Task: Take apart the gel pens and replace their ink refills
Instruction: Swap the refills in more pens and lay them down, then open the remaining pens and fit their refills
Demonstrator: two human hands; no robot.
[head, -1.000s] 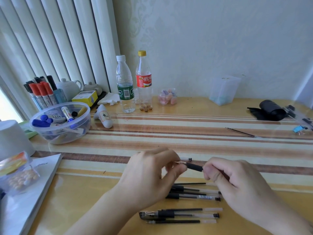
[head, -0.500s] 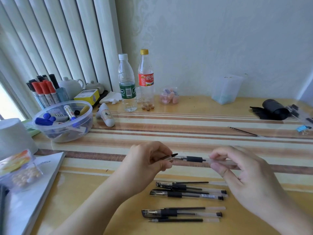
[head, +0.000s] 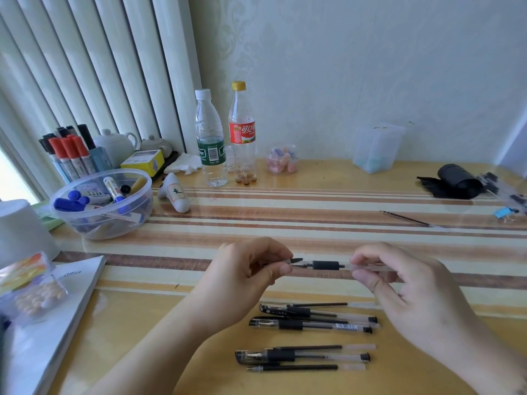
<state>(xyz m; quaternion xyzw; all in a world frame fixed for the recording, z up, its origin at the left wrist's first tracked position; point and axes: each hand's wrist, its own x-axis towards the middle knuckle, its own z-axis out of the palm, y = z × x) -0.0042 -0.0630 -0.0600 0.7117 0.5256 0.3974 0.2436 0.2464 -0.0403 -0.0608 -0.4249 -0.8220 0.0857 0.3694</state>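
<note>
The gel pen [head: 328, 265] lay level above the tabletop [head: 313, 212], between both hands: a clear barrel with a black rubber grip. The left hand [head: 251, 269] pinched its tip end, the right hand [head: 399, 283] its clear barrel. More gel pens and refills [head: 310, 323] lay just below.

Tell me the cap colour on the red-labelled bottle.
Yellow cap on the red-labelled bottle, head view.

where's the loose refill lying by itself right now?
Head view, far right of the table: the lone refill lies on the striped mat, just left of the blue clip and in front of the black roll.
</note>
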